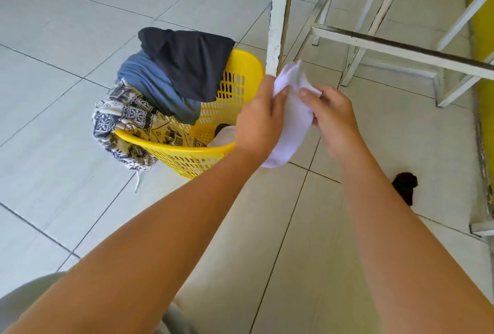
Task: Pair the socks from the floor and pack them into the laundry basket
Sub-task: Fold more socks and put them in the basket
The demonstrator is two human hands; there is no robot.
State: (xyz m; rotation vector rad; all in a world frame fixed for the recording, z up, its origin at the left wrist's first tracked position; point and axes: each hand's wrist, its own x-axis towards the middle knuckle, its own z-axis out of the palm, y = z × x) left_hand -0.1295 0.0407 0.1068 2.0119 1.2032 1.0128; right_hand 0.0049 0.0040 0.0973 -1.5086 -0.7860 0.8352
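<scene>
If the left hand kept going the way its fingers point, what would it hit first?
Probably the white table leg: the left hand, holding the white sock, points up and away towards it. Depth is unclear, so it might pass just in front.

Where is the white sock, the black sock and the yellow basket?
white sock [290, 130], head view, middle of its body between the hands
black sock [405, 186], head view, its bunched top on the floor
yellow basket [187, 149], head view, its near rim

The right forearm partly hides a black sock on the floor.
</scene>
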